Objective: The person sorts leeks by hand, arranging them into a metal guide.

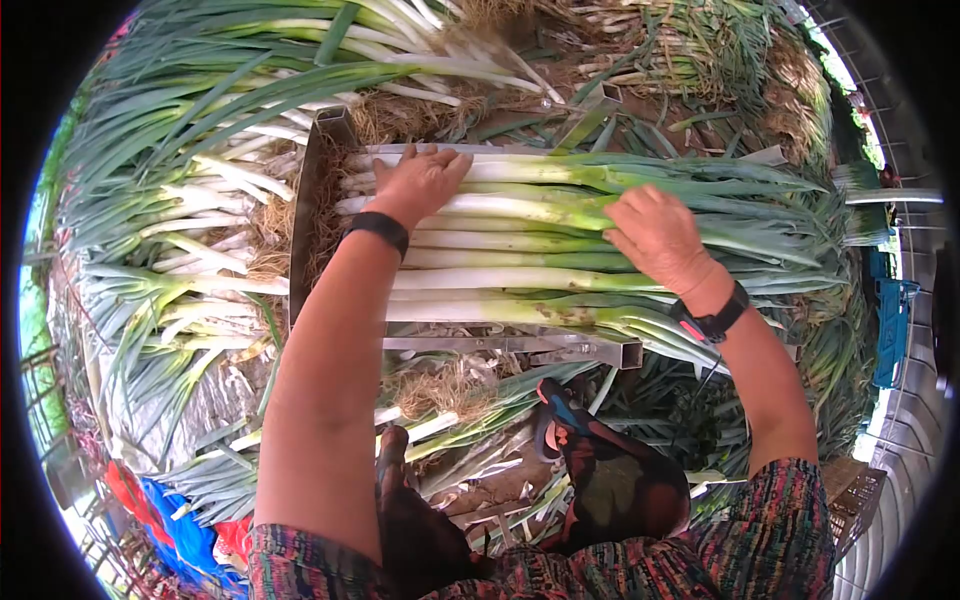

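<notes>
Leeks (pixel 480 280) lie side by side in a metal rack (pixel 318 190), their roots against the upright end plate on the left and their green leaves trailing right. My left hand (pixel 422 182) rests on the white shafts near the root end, fingers spread out. Farther right, my right hand (pixel 655 232) has its fingers curled round one leek (pixel 540 210) where white turns to green. The undersides of the fingers are hidden. A dark band is on my left wrist and a watch on my right.
Leek heaps (pixel 200 220) lie left and behind the rack, and another pile (pixel 700 60) is at the back right. My legs (pixel 610 480) are below the front rail (pixel 500 346). A blue crate (pixel 890 330) stands at the right; red and blue bags (pixel 180 520) lie lower left.
</notes>
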### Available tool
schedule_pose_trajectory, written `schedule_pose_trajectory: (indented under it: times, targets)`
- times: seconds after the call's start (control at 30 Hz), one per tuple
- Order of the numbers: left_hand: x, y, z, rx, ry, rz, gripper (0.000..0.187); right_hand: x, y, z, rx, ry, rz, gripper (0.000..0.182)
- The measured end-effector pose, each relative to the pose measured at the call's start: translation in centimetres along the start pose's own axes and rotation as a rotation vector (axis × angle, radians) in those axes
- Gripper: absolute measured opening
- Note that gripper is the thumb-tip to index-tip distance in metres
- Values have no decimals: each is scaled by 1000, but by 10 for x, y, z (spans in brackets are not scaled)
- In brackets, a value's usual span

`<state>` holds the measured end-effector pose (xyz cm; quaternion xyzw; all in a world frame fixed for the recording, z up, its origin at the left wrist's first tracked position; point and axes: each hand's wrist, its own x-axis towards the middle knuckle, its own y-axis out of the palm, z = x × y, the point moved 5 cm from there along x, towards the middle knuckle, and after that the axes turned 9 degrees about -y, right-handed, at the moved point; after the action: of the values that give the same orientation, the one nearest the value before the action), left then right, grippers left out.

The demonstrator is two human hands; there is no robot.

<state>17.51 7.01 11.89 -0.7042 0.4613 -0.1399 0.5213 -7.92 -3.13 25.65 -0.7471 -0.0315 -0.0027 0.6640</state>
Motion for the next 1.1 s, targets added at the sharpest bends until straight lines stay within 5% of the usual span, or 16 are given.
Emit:
schedule_pose_trajectory:
  times: [0.1,0.23,0.53,0.63,0.73,0.83,1.1]
  targets:
    - [12,-11,2,-158,43,147,54,16,-12,-8,-143,-80,-145,20]
    - [18,-1,7,69,280,45,32,30,17,-32,-151,-93,-123,18]
    - [-10,23,6,138,63,-243,50,9,66,-35,90,167,38,32]
    - [-9,24,6,221,55,-243,55,3,68,-39,1,33,-188,29]
    - [-12,24,3,249,59,-227,55,21,74,-63,326,235,46,35]
    - [-14,25,4,207,78,-226,55,21,99,-71,-76,450,61,43]
    - [-17,25,12,157,106,-289,56,16,96,-41,-184,475,-113,45]
